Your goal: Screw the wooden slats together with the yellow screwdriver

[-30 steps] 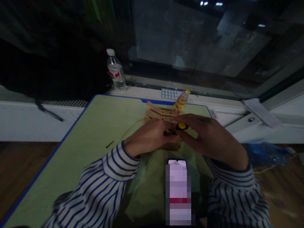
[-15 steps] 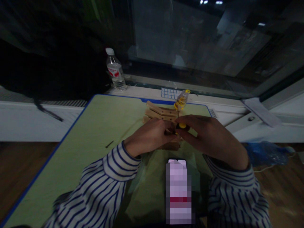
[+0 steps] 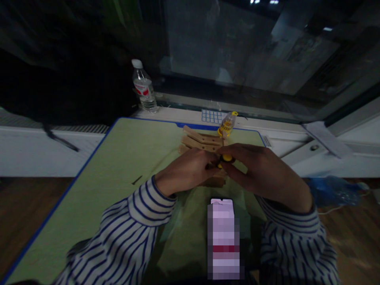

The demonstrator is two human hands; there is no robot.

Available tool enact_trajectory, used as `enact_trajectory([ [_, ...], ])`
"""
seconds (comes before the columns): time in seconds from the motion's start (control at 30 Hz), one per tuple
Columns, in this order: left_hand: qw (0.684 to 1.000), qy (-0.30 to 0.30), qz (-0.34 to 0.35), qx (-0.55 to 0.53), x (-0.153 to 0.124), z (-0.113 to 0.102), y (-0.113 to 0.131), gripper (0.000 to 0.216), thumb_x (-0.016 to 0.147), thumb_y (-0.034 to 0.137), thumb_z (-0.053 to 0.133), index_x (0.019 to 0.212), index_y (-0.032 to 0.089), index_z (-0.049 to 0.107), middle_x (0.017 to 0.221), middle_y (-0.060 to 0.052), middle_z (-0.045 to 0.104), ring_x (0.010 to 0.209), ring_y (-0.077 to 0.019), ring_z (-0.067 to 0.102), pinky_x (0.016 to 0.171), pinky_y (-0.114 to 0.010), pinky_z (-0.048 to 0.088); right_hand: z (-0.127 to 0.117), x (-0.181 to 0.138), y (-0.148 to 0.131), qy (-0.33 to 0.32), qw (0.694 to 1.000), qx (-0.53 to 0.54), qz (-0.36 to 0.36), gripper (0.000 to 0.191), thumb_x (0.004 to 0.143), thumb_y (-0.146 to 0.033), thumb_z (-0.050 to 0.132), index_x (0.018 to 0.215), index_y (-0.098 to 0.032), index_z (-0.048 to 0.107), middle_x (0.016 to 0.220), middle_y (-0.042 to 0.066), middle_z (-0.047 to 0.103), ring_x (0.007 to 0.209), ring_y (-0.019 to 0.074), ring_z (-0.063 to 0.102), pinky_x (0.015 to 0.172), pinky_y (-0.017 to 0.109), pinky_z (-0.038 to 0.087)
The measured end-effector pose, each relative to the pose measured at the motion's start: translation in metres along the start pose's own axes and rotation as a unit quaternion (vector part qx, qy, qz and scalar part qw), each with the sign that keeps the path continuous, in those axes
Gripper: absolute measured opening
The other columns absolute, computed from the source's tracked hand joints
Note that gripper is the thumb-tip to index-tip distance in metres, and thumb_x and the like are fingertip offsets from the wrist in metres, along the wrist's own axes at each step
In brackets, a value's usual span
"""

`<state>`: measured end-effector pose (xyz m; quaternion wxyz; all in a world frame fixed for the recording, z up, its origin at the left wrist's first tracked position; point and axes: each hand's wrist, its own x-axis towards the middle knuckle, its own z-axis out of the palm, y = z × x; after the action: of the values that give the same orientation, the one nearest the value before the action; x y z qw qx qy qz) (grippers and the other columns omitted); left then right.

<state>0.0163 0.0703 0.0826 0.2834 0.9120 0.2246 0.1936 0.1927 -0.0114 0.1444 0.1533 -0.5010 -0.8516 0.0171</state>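
My left hand point(image 3: 187, 170) and my right hand point(image 3: 261, 170) meet over the green mat point(image 3: 118, 166), both in striped sleeves. The right hand's fingers are closed round a small yellow-handled tool point(image 3: 227, 158), a screwdriver by its look. My left hand's fingers are curled, pinching at the tool's tip, over a wooden piece point(image 3: 215, 182) lying under both hands. Whatever the left fingers pinch is hidden. Just beyond the hands lies a stack of wooden slats point(image 3: 200, 142) with holes in them.
A phone point(image 3: 224, 237) lies on the mat near me. A small dark screw point(image 3: 137, 180) lies to the left. A yellow-labelled packet point(image 3: 227, 124) and a water bottle point(image 3: 144, 87) stand by the window ledge. Wooden floor shows on both sides.
Both hands have stayed in place over the wooden piece; the yellow tool has shifted only slightly between the fingers.
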Motion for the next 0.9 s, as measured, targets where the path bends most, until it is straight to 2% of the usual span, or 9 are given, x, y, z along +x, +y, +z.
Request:
enact_trajectory([
  [0.17, 1.000, 0.002, -0.006, -0.010, 0.0003, 0.0009, 0.0007, 0.016, 0.088, 0.029, 0.060, 0.092, 0.017, 0.070, 0.090, -0.004, 0.074, 0.078, -0.0169, 0.067, 0.062, -0.027, 0.042, 0.0002, 0.0009, 0.0008, -0.002, 1.000, -0.010, 0.018, 0.023, 0.095, -0.028, 0.050, 0.112, -0.018, 0.062, 0.105, 0.008, 0.073, 0.093, 0.0243, 0.070, 0.080, 0.039, 0.055],
  [0.37, 0.999, 0.005, -0.022, -0.030, 0.0008, -0.0019, 0.0046, 0.021, 0.088, 0.034, 0.062, 0.102, 0.020, 0.069, 0.100, -0.004, 0.074, 0.091, -0.0197, 0.067, 0.072, -0.029, 0.046, -0.0002, 0.0016, 0.0009, -0.003, 0.999, -0.019, 0.031, 0.023, 0.096, -0.032, 0.049, 0.108, -0.018, 0.062, 0.101, 0.008, 0.074, 0.088, 0.0231, 0.071, 0.077, 0.036, 0.054],
  [0.5, 0.999, 0.001, -0.017, -0.038, 0.0010, -0.0021, 0.0052, 0.019, 0.089, 0.032, 0.061, 0.100, 0.019, 0.070, 0.098, -0.004, 0.074, 0.088, -0.0187, 0.068, 0.070, -0.028, 0.046, 0.0007, 0.0017, 0.0015, 0.002, 0.999, -0.027, 0.027, 0.024, 0.096, -0.033, 0.049, 0.109, -0.018, 0.062, 0.102, 0.009, 0.074, 0.089, 0.0252, 0.071, 0.077, 0.039, 0.055],
  [0.63, 1.000, 0.006, -0.006, -0.029, 0.0010, -0.0016, 0.0049, 0.015, 0.089, 0.027, 0.060, 0.094, 0.017, 0.071, 0.097, -0.005, 0.074, 0.088, -0.0189, 0.068, 0.071, -0.028, 0.046, 0.0006, 0.0017, 0.0014, 0.006, 1.000, -0.011, 0.012, 0.028, 0.094, -0.031, 0.052, 0.117, -0.017, 0.060, 0.111, 0.011, 0.072, 0.098, 0.0274, 0.070, 0.082, 0.041, 0.055],
  [0.73, 1.000, -0.003, -0.017, -0.015, 0.0009, -0.0019, 0.0048, 0.016, 0.089, 0.028, 0.059, 0.090, 0.016, 0.071, 0.090, -0.005, 0.074, 0.080, -0.0181, 0.067, 0.064, -0.027, 0.044, 0.0000, 0.0010, 0.0008, 0.003, 1.000, -0.006, 0.002, 0.029, 0.092, -0.026, 0.053, 0.119, -0.016, 0.060, 0.114, 0.011, 0.071, 0.100, 0.0268, 0.069, 0.084, 0.041, 0.055],
  [0.9, 0.999, -0.011, -0.030, -0.012, 0.0005, -0.0024, 0.0052, 0.017, 0.089, 0.028, 0.059, 0.093, 0.017, 0.070, 0.092, -0.005, 0.074, 0.081, -0.0182, 0.067, 0.064, -0.027, 0.043, -0.0004, -0.0005, 0.0010, -0.002, 1.000, -0.001, 0.002, 0.025, 0.094, -0.026, 0.051, 0.115, -0.019, 0.062, 0.109, 0.008, 0.073, 0.096, 0.0242, 0.070, 0.083, 0.039, 0.055],
])
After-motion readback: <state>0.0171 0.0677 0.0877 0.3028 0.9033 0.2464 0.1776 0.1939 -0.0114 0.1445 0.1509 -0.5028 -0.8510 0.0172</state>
